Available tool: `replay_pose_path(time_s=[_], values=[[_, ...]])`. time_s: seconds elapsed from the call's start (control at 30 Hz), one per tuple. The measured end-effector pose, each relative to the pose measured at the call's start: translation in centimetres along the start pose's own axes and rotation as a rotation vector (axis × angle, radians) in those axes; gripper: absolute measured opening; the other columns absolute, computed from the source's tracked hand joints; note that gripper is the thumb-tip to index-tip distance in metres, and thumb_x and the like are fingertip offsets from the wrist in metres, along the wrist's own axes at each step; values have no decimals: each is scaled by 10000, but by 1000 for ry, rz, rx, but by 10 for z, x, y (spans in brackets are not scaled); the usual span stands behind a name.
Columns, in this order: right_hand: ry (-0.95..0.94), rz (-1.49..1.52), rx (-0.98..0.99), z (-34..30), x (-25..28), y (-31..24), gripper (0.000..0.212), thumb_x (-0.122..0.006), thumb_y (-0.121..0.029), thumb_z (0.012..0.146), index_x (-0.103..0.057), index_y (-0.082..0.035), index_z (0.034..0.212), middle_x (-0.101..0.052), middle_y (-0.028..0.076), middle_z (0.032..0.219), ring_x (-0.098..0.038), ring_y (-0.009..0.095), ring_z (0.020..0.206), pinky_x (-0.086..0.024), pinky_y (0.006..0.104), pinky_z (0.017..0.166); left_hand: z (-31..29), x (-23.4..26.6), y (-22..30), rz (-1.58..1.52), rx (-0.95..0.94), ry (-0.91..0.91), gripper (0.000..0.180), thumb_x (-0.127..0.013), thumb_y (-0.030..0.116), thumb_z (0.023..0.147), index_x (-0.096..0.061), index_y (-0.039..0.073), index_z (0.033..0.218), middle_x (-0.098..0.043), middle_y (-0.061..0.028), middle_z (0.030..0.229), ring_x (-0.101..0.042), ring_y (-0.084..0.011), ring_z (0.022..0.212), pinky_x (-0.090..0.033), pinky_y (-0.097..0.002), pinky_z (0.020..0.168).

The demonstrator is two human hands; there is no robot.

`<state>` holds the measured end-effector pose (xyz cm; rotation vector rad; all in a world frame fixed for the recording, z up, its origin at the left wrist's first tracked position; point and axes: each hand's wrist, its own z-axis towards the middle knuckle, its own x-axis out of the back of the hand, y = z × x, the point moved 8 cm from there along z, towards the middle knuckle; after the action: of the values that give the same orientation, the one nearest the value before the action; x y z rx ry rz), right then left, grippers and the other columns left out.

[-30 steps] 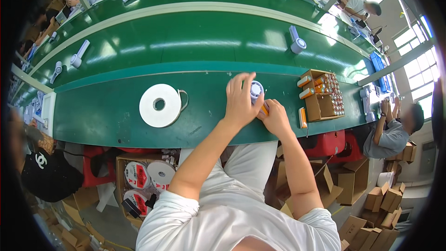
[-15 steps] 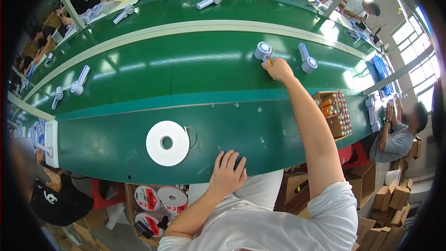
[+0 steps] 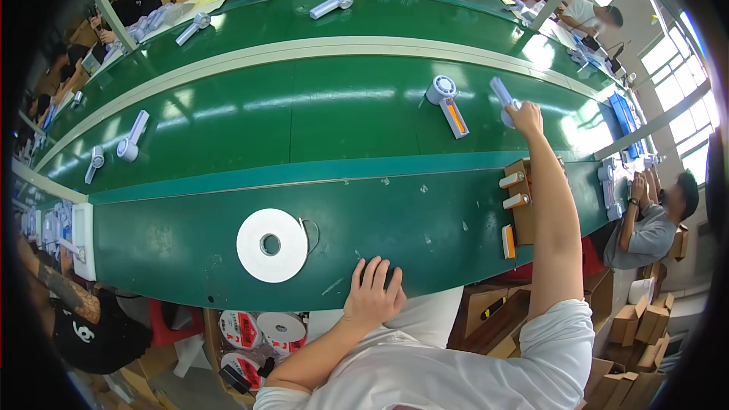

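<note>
1. The right hand (image 3: 525, 117), stretched out past the dark green bench (image 3: 380, 220), has its fingers and thumb closed around the round head of a pale lavender plastic handheld fan (image 3: 500, 92).
2. That fan is at the glossy green strip (image 3: 342, 118) beyond the bench; whether it rests there or is lifted, I cannot tell. Its long axis slants: the blurred handle points away and slightly left, the head toward the person.
3. The left hand (image 3: 374, 291) lies palm down at the bench's near edge, fingers loosely spread, touching the bench.
4. Left of the gripped fan, a second lavender fan with an orange insert in its handle (image 3: 446, 99) lies the opposite way, head away, handle toward the person and slightly right.
5. Under the right forearm, partly hidden, stands a brown cardboard box (image 3: 523, 226); an orange-and-white cylindrical cell (image 3: 508, 242) is just beside it.
6. Farther left, a wide white tape roll (image 3: 254, 247) lies flat, loose end rightward.
</note>
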<state>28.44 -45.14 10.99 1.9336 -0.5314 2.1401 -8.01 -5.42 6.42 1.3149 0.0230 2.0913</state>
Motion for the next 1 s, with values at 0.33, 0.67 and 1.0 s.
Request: replay_pose_path(time_s=[0.33,0.67,1.0], values=[[-375,422,1129,-231,103,-112,546,-733,-104,673,-577,-75,1196,-570,148,1163,-567,332,1096,-471,394,958,5,13,-15,-317,187,68,297,-651,172,782,-624,78,1063,-584,-97,1109,-567,-289,1056,-415,-464,958],[-46,316,1337,-340,52,-97,470,-643,78,701,-648,-105,1134,-615,76,1209,-532,295,1188,-442,409,988,81,5,36,-234,-287,41,230,-647,21,738,-690,111,946,-575,-84,1099,-540,-308,1074,-453,-428,892],[-212,604,820,-426,42,-25,465,-816,-222,737,-669,-116,1165,-532,93,1056,-565,265,914,-503,370,784,104,-32,70,26,-704,-152,172,-683,188,739,-680,168,910,-542,-42,1205,-460,-252,1174,-345,-446,939]])
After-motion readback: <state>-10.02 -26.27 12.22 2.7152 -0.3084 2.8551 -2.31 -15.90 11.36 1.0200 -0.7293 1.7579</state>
